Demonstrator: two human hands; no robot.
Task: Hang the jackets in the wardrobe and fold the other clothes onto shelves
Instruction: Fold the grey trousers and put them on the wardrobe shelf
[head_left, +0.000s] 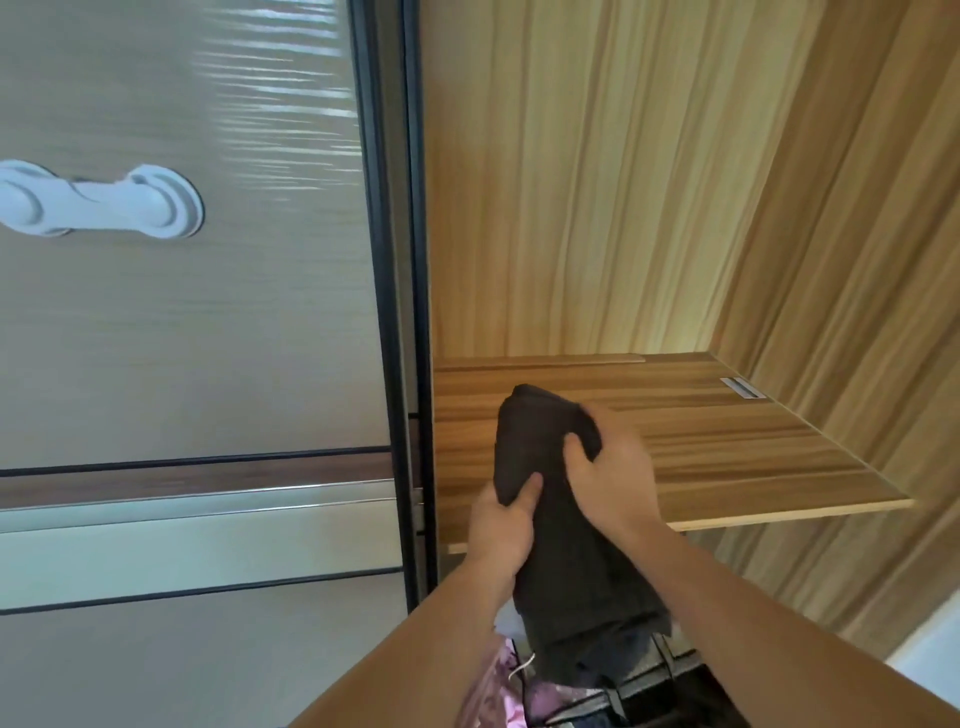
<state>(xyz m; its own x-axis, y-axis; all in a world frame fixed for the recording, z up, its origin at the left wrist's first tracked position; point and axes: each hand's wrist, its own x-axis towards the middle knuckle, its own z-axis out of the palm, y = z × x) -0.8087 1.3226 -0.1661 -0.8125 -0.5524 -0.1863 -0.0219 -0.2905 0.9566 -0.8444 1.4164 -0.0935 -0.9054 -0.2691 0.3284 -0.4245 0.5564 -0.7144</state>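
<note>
A folded dark grey garment (566, 545) lies with its far end over the front part of a wooden wardrobe shelf (727, 441), its near end hanging past the shelf's edge. My left hand (504, 525) grips the garment's left side, thumb on top. My right hand (608, 467) holds its upper right corner, fingers curled round the fold. Both forearms reach in from the bottom of the view.
A beige sliding wardrobe door (182, 312) with a white handle (98, 200) fills the left. Its dark frame (405, 312) borders the open compartment. Wood-grain back and side panels (597, 182) enclose the shelf. Pink cloth (498, 686) and dark items lie below.
</note>
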